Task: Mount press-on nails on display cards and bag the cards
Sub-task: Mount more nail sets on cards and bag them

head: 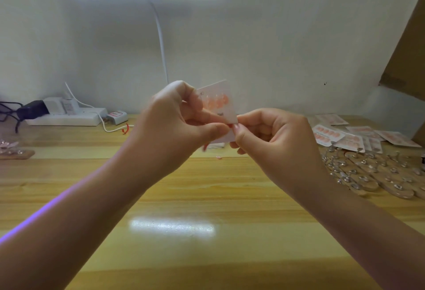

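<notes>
Both hands meet at the centre of the frame, raised above the table (207,188). The left hand (177,119) grips a white card (226,110) from its left edge, fingers curled round it, and a row of pink nails (216,101) shows on the card's upper half. The right hand (271,133) pinches at the card's lower right edge with thumb and forefinger tips; what sits between them is too small and blurred to name, though a speck of red shows there. It looks like the lower row is being filled.

At right of the frame lies a spread of finished cards (328,134), and below them a jumble of nail stands (368,170). A tiny pink bit (218,157) lies on the table under the hands, perhaps a dropped nail.

From here the risk is mostly in the pinch. The piece is small and the grip is fingertip only, so it could slip and fall to the table, as that loose bit may have done. Pressing hard on a card held in mid-air could bend it, or seat the nail crooked in its row. The left thumb lies close to the mounted nails and could knock one loose.
</notes>
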{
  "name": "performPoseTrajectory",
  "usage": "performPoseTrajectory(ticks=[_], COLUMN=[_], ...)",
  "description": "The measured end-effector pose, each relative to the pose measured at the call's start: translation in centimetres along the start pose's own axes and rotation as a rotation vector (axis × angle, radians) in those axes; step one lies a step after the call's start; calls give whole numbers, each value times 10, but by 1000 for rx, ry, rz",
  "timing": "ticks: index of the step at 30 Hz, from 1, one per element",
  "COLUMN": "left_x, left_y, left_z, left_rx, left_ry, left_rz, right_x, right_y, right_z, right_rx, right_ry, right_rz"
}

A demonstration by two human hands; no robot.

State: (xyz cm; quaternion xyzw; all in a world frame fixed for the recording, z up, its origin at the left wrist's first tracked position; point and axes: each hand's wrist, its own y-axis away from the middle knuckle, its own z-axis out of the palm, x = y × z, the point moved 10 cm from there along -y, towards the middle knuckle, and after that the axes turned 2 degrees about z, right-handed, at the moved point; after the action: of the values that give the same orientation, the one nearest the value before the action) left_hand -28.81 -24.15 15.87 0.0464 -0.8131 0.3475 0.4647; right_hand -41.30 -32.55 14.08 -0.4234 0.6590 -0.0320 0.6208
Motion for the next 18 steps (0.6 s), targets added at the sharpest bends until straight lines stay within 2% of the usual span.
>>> performPoseTrajectory(ticks=[10,16,18], left_x=[5,3,2], left_y=[8,5,2], left_z=[9,-16,-19], left_rx=[21,170,155], left_ry=[48,-21,-56], left_rz=[29,2,-9], right_x=[-1,5,6], right_y=[-3,-7,-8], right_z=[-6,-12,-14], right_rx=[37,52,53], right_ry=[-6,-6,-25], right_rz=[1,33,35])
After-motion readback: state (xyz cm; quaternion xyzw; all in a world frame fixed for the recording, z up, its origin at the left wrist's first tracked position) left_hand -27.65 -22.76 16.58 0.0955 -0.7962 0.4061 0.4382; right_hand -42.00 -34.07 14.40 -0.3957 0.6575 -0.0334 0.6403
